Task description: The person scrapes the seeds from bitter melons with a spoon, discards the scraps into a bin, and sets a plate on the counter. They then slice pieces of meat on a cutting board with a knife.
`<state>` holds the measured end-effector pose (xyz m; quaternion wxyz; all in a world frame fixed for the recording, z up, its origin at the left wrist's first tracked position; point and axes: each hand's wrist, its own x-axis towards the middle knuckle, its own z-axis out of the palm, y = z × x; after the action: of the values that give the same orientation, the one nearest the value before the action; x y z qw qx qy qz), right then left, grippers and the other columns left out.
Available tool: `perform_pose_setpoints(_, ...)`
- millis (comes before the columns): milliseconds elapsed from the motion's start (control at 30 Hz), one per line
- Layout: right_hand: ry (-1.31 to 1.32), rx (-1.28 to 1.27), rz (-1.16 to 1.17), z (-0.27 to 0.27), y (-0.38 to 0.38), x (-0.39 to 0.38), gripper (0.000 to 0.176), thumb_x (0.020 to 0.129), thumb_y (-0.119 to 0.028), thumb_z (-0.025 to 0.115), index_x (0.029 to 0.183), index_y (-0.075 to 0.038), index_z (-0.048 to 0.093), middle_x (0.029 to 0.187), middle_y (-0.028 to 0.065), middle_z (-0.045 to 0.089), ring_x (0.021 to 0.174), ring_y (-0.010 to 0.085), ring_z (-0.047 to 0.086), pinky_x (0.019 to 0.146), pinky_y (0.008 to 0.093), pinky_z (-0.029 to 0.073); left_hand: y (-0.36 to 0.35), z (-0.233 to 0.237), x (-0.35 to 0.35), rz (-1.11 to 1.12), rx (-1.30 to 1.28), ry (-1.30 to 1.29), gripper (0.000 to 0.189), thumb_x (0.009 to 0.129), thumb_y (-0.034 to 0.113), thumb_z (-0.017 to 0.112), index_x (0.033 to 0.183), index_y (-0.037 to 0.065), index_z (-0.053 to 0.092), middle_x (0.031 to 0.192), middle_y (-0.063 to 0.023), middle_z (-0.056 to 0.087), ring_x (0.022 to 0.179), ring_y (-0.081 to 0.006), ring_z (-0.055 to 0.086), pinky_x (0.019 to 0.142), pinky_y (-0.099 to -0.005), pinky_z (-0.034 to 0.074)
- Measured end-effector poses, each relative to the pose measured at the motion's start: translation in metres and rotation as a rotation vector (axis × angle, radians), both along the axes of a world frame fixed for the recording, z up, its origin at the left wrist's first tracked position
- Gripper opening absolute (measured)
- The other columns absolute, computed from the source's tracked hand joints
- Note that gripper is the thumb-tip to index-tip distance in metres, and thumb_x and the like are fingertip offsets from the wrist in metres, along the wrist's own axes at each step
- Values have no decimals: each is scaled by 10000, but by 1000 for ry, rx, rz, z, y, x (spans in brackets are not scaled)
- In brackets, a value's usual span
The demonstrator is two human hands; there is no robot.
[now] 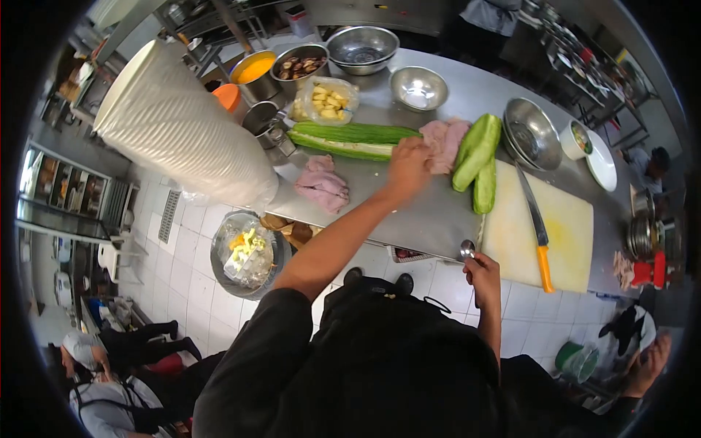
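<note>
My left hand (409, 166) is slightly blurred, its fingers curled at the right end of a long cut green gourd (343, 140), beside a crumpled pink cloth (442, 142). What the fingers hold, if anything, cannot be made out. At the counter's near edge, my right hand (483, 273) is closed around a metal spoon (467, 250), its bowl pointing up. Peeled pale-green pieces (478, 157) lie right of the cloth, partly over a white cutting board (504, 244). On the board rests a knife (533, 208) with an orange handle. A second pink cloth (322, 184) lies to the left.
A tall stack of plastic-wrapped containers (182, 124) leans at the left. Metal bowls (420, 89) and a bag of yellow chunks (328, 101) line the far side. A lined bin (248, 281) stands on the floor. A co-worker's hand (648, 365) is at lower right.
</note>
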<state>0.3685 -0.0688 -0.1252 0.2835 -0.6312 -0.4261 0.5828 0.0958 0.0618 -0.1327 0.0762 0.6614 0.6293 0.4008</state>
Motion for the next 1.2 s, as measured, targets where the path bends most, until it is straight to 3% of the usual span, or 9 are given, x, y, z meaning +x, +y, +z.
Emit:
perform_pose_setpoints(67,-9,8,26,2,-2,0,122,874,-101,622,852,17,647,665,27,574,556,80,482,495,235,354,-4,-20,-36,38,-75,95,283,744,103,731,1026,90,721,1148,-123,609,1107,-324,545,925,-414,459)
perform_pose_setpoints(200,-28,-30,129,0,0,-7,105,878,-97,611,835,-4,633,663,23,566,536,77,467,481,237,339,-19,-13,-93,138,-186,437,402,737,115,696,1139,106,688,1225,-131,578,1140,-326,529,951,-473,439)
perform_pose_setpoints(300,-37,-45,193,-1,5,-17,88,881,-86,605,874,-3,634,680,25,575,539,75,470,483,234,345,-16,-19,-111,39,-241,450,405,697,130,704,1100,84,690,1187,-135,577,1156,-330,519,950,-519,429)
perform_pose_setpoints(400,-25,-35,206,-3,4,-28,94,884,-77,600,921,0,640,692,26,582,543,72,474,486,233,354,-20,-16,-117,16,-346,521,350,740,129,673,1086,75,692,1175,-153,574,1151,-328,526,937,-515,437)
perform_pose_setpoints(500,-35,-13,195,-3,1,-39,111,884,-76,602,950,2,647,695,26,585,546,71,479,489,231,361,-24,-22,-120,15,-360,626,436,723,140,703,1151,65,660,1224,-158,560,1159,-325,520,951,-474,436)
perform_pose_setpoints(700,-16,-69,175,-10,-14,-45,130,880,-79,623,969,8,657,689,27,588,537,76,486,493,230,372,-23,-29,-122,10,-169,712,201,785,112,614,957,66,707,1055,-119,637,1086,-277,575,884,-443,467)
perform_pose_setpoints(800,-63,-38,214,-15,-20,-44,153,892,-112,616,976,5,666,698,27,597,574,87,508,520,243,397,-22,-22,-125,-66,-209,791,175,773,109,616,912,63,712,993,-105,660,1048,-263,597,857,-430,474)
perform_pose_setpoints(1200,-134,-6,192,-10,-28,-59,163,864,-95,616,967,14,681,701,24,617,578,81,523,541,243,412,-42,21,-126,-114,116,588,204,750,104,609,936,32,654,908,-93,613,963,-268,593,828,-413,488)
